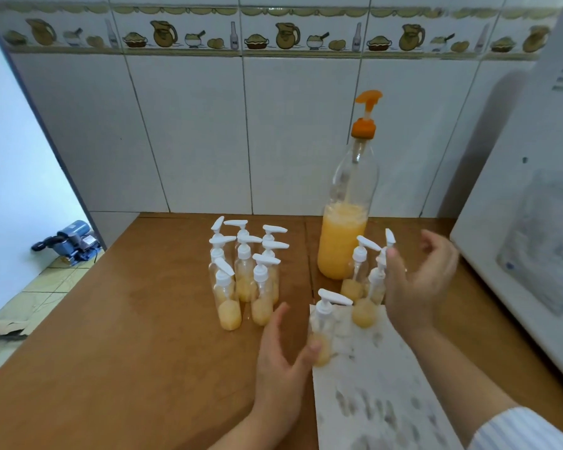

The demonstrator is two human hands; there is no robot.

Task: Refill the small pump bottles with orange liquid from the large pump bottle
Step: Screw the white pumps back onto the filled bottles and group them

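Two hands, both w/ fingers loose: left hand point(281, 352) touching small pump bottle point(322, 332) on paper sheet point(371, 384), right hand point(418, 277) apart. Large pump bottle point(346, 222) nr bench back edge. No legible labels.

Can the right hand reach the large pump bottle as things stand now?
Probably yes, from above: the right hand is open, and the large pump bottle stands just behind, though small pump bottles crowd its base.
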